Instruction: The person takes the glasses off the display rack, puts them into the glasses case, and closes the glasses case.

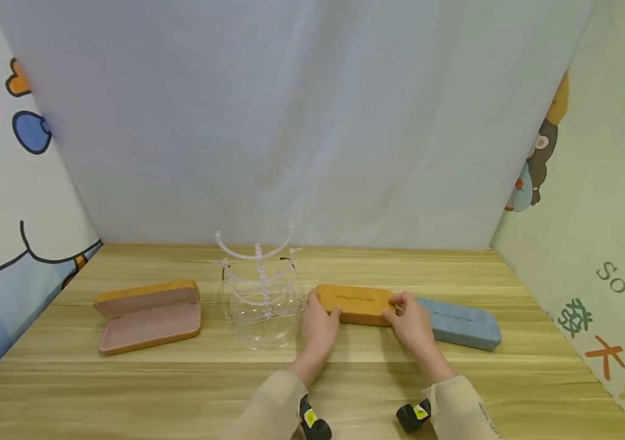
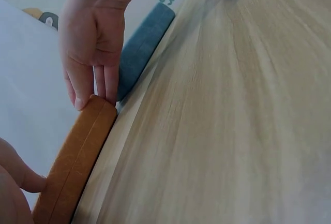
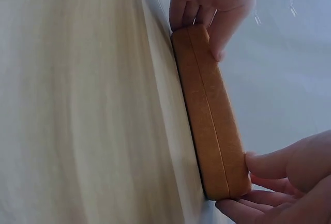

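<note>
A closed orange glasses case lies flat on the wooden tabletop, near the middle and a little toward the back. Both hands are on it, one at each short end. The left hand holds the left end: the thumb lies on the lid and the other fingers curl around the end, as the right wrist view shows clearly. The right hand holds the right end in the same way, with the thumb on top and the fingertips pressing against the rounded end of the case. The lid is shut, and the seam between the two halves runs along the whole side.

Just beside the right hand, on its far side, lies a closed blue glasses case; it is near the orange case, but I cannot tell if they touch. To the left of the left hand stands a clear plastic display stand with curved arms. Further left, well apart, an open orange case with pink lining rests on the tabletop. Small black cameras sit on both wrists, over the pale sleeves.
</note>
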